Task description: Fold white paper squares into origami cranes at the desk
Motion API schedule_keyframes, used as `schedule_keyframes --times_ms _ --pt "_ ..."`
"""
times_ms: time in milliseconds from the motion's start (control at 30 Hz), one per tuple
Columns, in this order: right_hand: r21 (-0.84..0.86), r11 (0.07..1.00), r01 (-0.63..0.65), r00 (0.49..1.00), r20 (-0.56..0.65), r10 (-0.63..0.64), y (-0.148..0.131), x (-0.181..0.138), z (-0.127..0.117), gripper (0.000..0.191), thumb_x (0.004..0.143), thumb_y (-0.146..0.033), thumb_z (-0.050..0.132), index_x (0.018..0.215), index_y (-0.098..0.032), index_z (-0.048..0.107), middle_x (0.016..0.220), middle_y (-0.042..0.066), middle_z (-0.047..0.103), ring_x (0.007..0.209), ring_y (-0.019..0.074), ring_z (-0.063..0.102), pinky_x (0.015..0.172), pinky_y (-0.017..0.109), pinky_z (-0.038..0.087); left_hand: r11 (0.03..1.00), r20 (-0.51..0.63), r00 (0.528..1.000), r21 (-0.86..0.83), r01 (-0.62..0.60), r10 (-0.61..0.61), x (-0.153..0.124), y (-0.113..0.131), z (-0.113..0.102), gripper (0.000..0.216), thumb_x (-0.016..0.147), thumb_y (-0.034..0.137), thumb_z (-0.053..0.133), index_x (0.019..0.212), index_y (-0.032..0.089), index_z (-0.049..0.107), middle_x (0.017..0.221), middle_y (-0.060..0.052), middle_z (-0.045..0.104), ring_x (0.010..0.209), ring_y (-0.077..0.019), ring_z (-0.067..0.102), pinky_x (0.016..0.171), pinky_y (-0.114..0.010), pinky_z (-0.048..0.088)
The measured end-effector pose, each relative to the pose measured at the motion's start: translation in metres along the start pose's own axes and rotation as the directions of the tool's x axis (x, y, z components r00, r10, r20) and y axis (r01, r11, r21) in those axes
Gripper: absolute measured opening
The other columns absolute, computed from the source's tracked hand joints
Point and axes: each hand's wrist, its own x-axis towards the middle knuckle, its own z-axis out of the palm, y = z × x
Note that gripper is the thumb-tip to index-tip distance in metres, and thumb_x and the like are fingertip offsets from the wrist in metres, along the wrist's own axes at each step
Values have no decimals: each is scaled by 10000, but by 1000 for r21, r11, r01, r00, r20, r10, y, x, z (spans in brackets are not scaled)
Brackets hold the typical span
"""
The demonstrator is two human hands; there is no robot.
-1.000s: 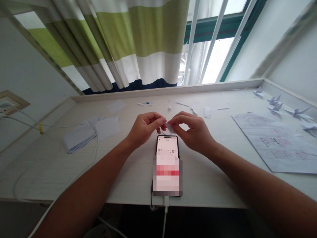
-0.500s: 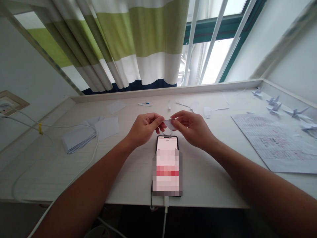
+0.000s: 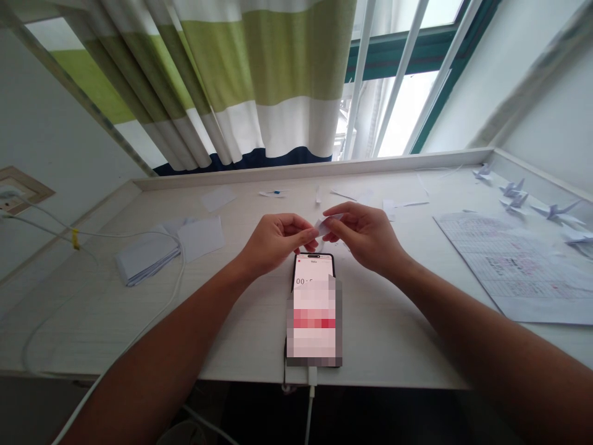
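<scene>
Fingertips of both hands, left hand and right hand, pinch one small paper piece between them.

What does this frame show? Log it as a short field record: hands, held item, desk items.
left hand: pinches the small paper piece
right hand: pinches the same piece from the other side
small paper piece: white, held above the phone
phone: flat on desk, cable plugged in
left: paper stack
right: printed sheet, folded cranes
</scene>
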Motion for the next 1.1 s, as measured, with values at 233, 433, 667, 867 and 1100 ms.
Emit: schedule_keyframes --times_ms 233,433,667,867,1100 --pt "252 966 -54 998 53 41 2 1 1 189 921 -290 679 1061 -166 708 822 50 788 753 202 779 769 402 653 995 11 1000 -96 17 -16 1 -2 4 303 798 380 869 855 128 712 710 -61 770 638 -161 727 569 -249 535" --pt "306 951 -45 996 85 20 0 1 1 212 902 -330 741 1052 -183 718 888 45 787 818 193 767 820 397 642 992 4 1000 -123 -1 2 -1 -1 9 304 791 374 878 858 124 717 713 -58 768 642 -156 728 566 -243 533" --pt "251 967 34 995 87 -57 7 4 -3 267 895 -393 795 1053 -190 721 872 37 781 811 184 755 795 377 645 988 -19 999 -152 -38 35 -1 2 8 284 798 365 871 835 138 703 712 -49 769 649 -154 732 582 -247 536" --pt "282 956 76 989 98 -107 7 4 -3 219 904 -335 784 1063 -190 744 894 36 792 795 175 758 728 343 652 979 -2 999 -201 -39 39 -1 1 6 287 779 357 887 830 143 702 683 -39 763 614 -143 714 587 -248 532" --pt "362 932 18 999 23 -28 4 4 0 173 882 -342 785 915 -173 762 831 36 776 691 171 742 656 337 643 987 2 1000 -158 -26 27 1 2 4 285 783 363 875 805 139 700 647 -36 745 579 -140 692 561 -248 515"
